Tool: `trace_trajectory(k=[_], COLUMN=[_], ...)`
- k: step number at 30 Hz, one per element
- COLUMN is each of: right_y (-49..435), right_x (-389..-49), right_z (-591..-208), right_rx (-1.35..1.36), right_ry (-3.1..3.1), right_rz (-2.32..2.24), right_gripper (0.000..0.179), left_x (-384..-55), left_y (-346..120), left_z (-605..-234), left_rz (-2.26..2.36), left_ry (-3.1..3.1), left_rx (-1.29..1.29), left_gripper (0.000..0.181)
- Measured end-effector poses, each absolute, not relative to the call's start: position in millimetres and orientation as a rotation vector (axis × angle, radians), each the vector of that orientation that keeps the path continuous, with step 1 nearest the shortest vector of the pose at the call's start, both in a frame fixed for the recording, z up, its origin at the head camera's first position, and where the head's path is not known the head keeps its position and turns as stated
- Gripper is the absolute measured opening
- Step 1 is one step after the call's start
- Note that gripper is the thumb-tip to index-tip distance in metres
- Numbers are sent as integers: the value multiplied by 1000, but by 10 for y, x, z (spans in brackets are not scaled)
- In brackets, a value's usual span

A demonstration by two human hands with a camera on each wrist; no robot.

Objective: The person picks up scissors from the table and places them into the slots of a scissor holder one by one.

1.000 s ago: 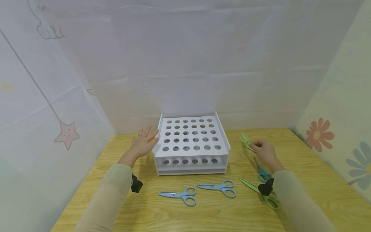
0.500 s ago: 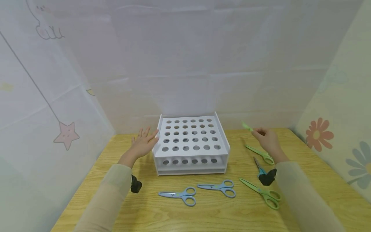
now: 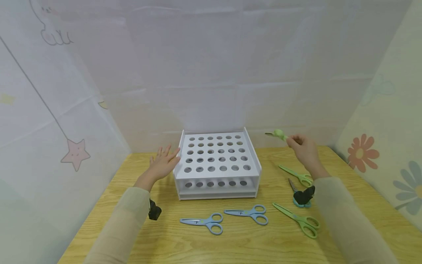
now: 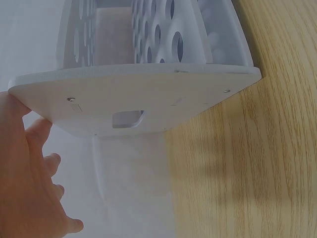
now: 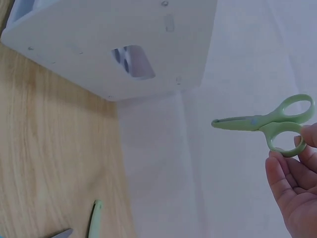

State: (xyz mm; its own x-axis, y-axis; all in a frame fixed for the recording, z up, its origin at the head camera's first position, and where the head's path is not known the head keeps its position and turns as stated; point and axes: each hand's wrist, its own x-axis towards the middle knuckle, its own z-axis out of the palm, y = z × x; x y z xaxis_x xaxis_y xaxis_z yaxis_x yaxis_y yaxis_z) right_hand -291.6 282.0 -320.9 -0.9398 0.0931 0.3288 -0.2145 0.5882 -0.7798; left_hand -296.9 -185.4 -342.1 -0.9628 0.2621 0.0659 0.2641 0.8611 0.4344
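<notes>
Raised off the table at the right, my right hand (image 3: 304, 151) pinches one finger loop of a pair of light green scissors (image 5: 257, 123). The blades point left toward the white holed rack (image 3: 217, 172), with a gap between them in the right wrist view. My left hand (image 3: 161, 164) has its fingers spread, with the thumb and index finger at the upper edge of the rack's left side panel (image 4: 119, 96). The rack has a top tier with rows of round holes and a lower tier showing at its front.
Two light blue scissors (image 3: 206, 222) lie in front of the rack. Right of it lie green scissors (image 3: 296, 175), teal-handled scissors (image 3: 293, 185) partly behind the black wrist camera (image 3: 304, 195), and another green pair (image 3: 298, 219). A pale patterned cloth (image 3: 211, 73) hangs behind.
My right hand has lifted the light green scissors off the table, and their blades have swung to point left. Another green pair beneath came into view. My left hand has stayed on the rack.
</notes>
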Motion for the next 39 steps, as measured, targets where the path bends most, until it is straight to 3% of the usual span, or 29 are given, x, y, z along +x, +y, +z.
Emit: trace_trajectory(k=[39], right_y=[2396], right_x=[-2830], right_z=[-2760], right_rx=[332], right_ry=[-2412], right_rz=[1206], right_gripper=[34], left_x=[-2957], left_y=[-1859], left_z=[-3413], left_rz=[-708], left_ry=[-3027], left_rx=[-426], left_gripper=[54])
